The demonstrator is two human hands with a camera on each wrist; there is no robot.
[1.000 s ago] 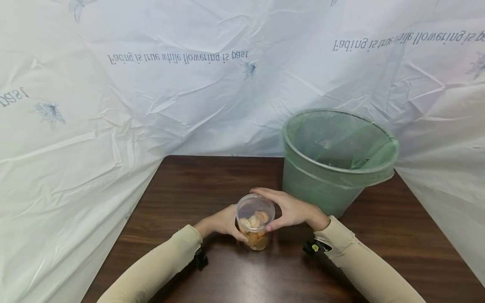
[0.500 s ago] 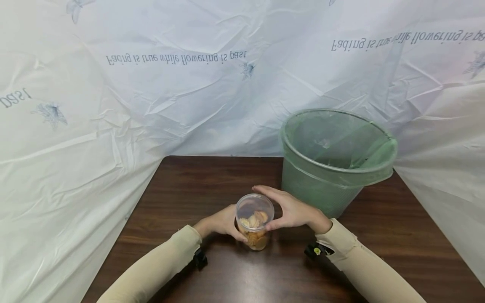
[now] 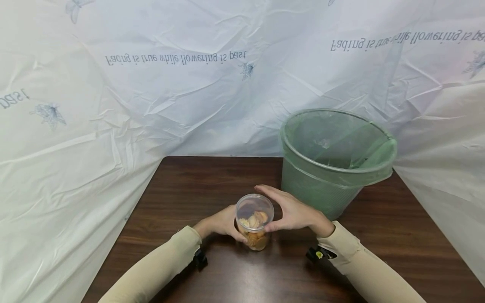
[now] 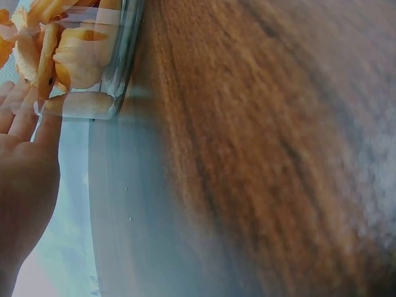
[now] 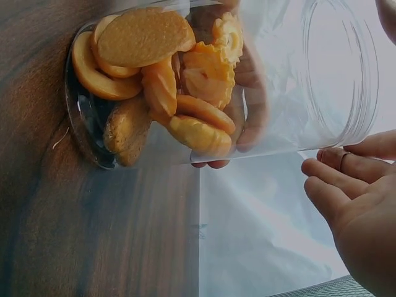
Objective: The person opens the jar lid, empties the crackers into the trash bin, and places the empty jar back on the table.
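Clear plastic jar (image 3: 254,221) of cookies (image 5: 162,93) stands upright on the dark wooden table (image 3: 189,189), near-centre, just left of the green lined waste bin (image 3: 335,162) at the far right. Left hand (image 3: 221,222) wraps the jar's lower left side, fingers seen through the plastic in the right wrist view, so it grasps the jar; right hand (image 3: 293,210) cups the jar's upper right side near the rim, thumb and fingers curved round it, grasping too. White printed plastic sheet (image 3: 170,84) hangs behind the table.
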